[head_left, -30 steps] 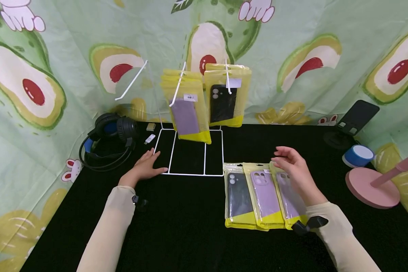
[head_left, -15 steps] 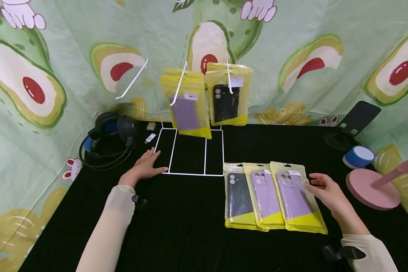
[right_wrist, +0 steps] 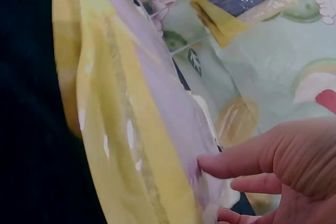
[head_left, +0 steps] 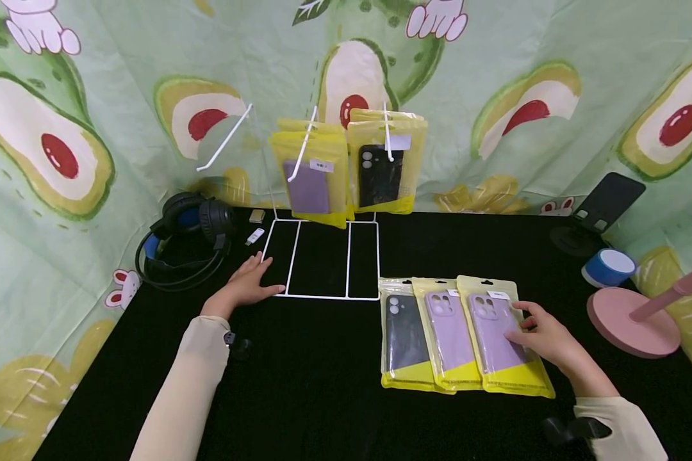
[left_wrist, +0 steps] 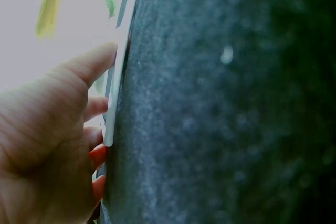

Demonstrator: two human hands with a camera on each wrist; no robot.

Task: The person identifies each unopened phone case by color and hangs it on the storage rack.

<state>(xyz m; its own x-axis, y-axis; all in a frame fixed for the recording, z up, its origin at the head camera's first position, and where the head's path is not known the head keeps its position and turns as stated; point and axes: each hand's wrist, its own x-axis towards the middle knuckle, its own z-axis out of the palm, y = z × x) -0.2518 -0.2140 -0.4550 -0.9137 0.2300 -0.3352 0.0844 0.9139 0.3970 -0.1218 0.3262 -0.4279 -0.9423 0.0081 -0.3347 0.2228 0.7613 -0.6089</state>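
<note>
My left hand (head_left: 243,287) rests on the front left corner of a white wire display rack (head_left: 329,297), fingers spread. In the left wrist view its thumb lies on the white wire (left_wrist: 121,51). My right hand (head_left: 548,336) reaches over the right edge of a yellow-edged pouch with a purple phone case (head_left: 492,339). Its thumb touches the pouch's face, and the bent fingers stand at the edge, apart from the thumb. Beside it lie, overlapping, another pouched purple case (head_left: 450,330) and a pouched dark case (head_left: 405,333).
On the rack's hooks hang pouches with a purple case (head_left: 308,189) and a black case (head_left: 379,176); the left hook (head_left: 225,137) is bare. Headphones (head_left: 187,240) and a USB stick (head_left: 254,237) lie left. Right are a phone stand (head_left: 582,234), blue tape roll (head_left: 608,267) and pink stand (head_left: 634,320).
My right hand has moved off the right pouch to its right side, then back in so the thumb touches its face. The hanging purple pouches have swung slightly. My left hand stays put.
</note>
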